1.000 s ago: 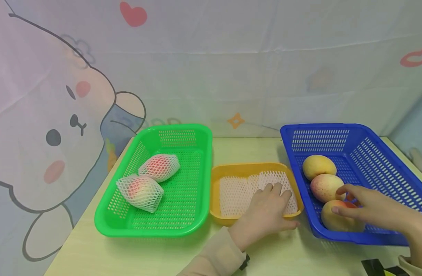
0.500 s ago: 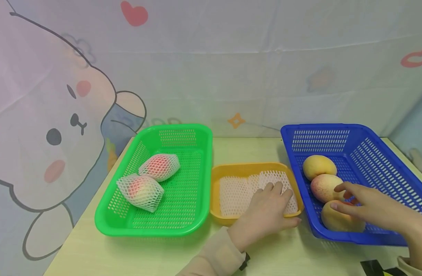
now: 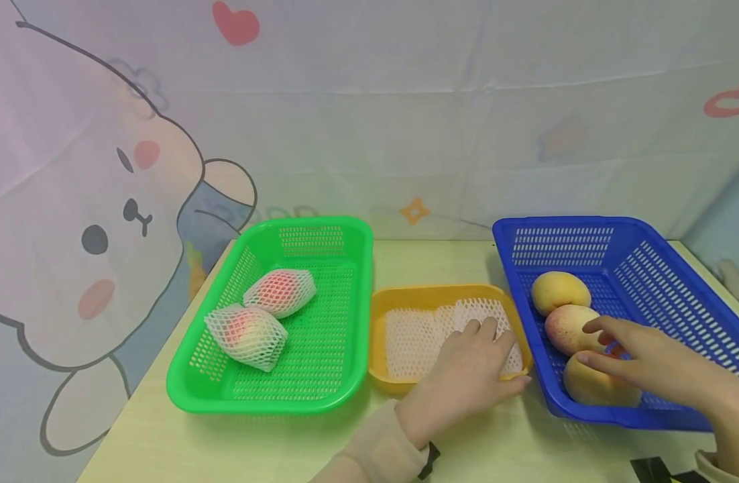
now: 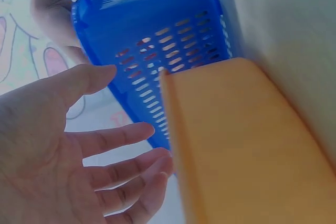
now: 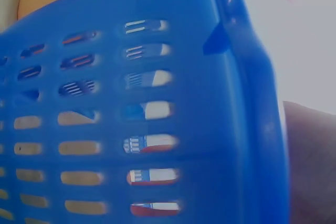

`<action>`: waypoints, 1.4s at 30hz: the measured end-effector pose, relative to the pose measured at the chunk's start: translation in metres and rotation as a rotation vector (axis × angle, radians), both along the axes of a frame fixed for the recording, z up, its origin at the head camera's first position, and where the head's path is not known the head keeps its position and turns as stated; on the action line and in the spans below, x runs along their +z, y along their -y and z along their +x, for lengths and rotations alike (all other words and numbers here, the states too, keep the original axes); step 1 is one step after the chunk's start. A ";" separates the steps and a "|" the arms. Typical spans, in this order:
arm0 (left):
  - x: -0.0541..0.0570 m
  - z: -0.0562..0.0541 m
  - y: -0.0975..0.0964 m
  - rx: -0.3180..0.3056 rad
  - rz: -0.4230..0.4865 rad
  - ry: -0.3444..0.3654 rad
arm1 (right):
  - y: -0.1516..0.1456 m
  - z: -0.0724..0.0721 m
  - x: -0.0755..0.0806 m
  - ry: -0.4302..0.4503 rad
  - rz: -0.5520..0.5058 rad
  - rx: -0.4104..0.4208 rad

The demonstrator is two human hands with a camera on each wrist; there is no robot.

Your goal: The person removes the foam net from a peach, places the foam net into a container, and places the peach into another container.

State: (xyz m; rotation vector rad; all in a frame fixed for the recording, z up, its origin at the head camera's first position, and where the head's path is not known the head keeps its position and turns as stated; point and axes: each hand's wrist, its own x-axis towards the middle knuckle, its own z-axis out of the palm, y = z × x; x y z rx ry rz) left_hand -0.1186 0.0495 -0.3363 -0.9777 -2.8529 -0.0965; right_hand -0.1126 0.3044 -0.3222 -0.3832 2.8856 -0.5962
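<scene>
In the head view my left hand (image 3: 466,369) reaches over the front rim of a yellow basket (image 3: 430,292), its fingertips at a white foam fruit net (image 3: 478,314). A second foam net (image 3: 408,342) lies to its left. The left wrist view shows this hand (image 4: 105,156) with spread, relaxed fingers beside the basket's outer wall. My right hand (image 3: 653,355) hangs over the front peach (image 3: 595,388) in the blue basket (image 3: 593,414), thumb and fingers apart. Behind that are a speckled peach (image 3: 569,329) and a yellow one (image 3: 559,293). Basket wall mostly fills the right wrist view.
On the left a green basket (image 3: 321,405) holds two netted peaches, a rear one (image 3: 280,293) and a front one (image 3: 247,337). The baskets stand on a pale table (image 3: 255,449). A printed cloth (image 3: 369,134) hangs behind it.
My right hand has shifted slightly left, its thumb and fingers a little straighter above the front peach. The left thumb has moved slightly right. Baskets and fruit stay put.
</scene>
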 end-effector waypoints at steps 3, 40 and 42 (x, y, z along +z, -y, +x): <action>0.004 0.003 0.001 -0.011 0.008 -0.012 | 0.005 -0.001 0.002 -0.041 -0.011 0.002; 0.036 0.023 0.012 -0.068 0.012 -0.041 | 0.043 -0.002 0.006 -0.123 -0.119 0.022; 0.036 0.023 0.014 -0.073 0.013 -0.035 | 0.045 -0.002 0.006 -0.129 -0.118 0.021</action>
